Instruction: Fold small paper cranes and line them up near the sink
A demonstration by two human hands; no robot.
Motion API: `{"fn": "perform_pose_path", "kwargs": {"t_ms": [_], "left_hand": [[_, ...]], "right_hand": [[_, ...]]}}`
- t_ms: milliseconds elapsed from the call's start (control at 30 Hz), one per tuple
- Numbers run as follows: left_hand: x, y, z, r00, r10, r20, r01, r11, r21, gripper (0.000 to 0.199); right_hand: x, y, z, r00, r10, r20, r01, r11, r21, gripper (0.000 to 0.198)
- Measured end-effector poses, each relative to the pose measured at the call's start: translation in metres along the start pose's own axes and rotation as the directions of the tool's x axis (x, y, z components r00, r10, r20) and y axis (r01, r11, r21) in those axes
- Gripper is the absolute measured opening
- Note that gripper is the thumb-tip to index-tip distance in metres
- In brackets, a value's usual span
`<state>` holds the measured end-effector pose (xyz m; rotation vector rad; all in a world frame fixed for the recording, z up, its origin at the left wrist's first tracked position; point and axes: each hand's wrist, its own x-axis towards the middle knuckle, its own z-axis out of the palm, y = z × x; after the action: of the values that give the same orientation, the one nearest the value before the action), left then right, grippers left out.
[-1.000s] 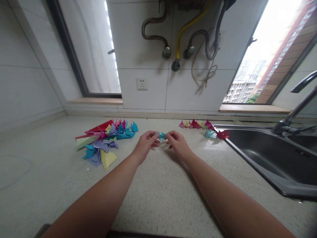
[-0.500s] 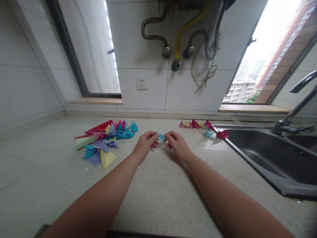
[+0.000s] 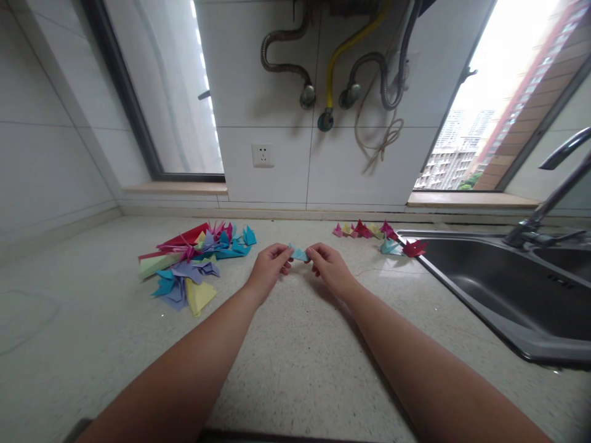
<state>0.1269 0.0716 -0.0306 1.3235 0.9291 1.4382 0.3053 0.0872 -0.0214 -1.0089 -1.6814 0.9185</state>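
Observation:
A small light-blue folded paper piece (image 3: 300,254) is stretched between my two hands, just above the counter (image 3: 286,357). My left hand (image 3: 272,266) pinches its left end, and my right hand (image 3: 327,266) pinches its right end. Fingertips cover both ends of the paper. To the left lies a heap of folded papers (image 3: 196,271) in red, pink, blue, purple, green and yellow. On the right, small folded paper figures (image 3: 362,229) in pink, yellow and red stand in a row, with a light-blue paper figure (image 3: 391,247) and a red paper figure (image 3: 414,248) nearer the sink.
A steel sink (image 3: 489,289) with a faucet (image 3: 530,227) takes up the right side. The tiled wall behind carries a power socket (image 3: 263,155), metal hoses (image 3: 281,66), a yellow pipe (image 3: 333,67) and a tied cord (image 3: 383,141).
The light-blue paper now looks flatter and more spread between the fingertips. Both hands stay in nearly the same place; the view has shifted slightly.

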Motion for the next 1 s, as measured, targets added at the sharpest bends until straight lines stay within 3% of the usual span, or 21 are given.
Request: {"fn": "perform_pose_path", "kwargs": {"t_ms": [1000], "left_hand": [[0.0035,-0.0001,0.0016,0.996,-0.003,-0.094,-0.002,0.998,-0.057,0.034]], "right_hand": [[0.0040,0.0041,-0.0002,0.998,0.011,-0.056,-0.011,1.000,0.001,0.030]]}}
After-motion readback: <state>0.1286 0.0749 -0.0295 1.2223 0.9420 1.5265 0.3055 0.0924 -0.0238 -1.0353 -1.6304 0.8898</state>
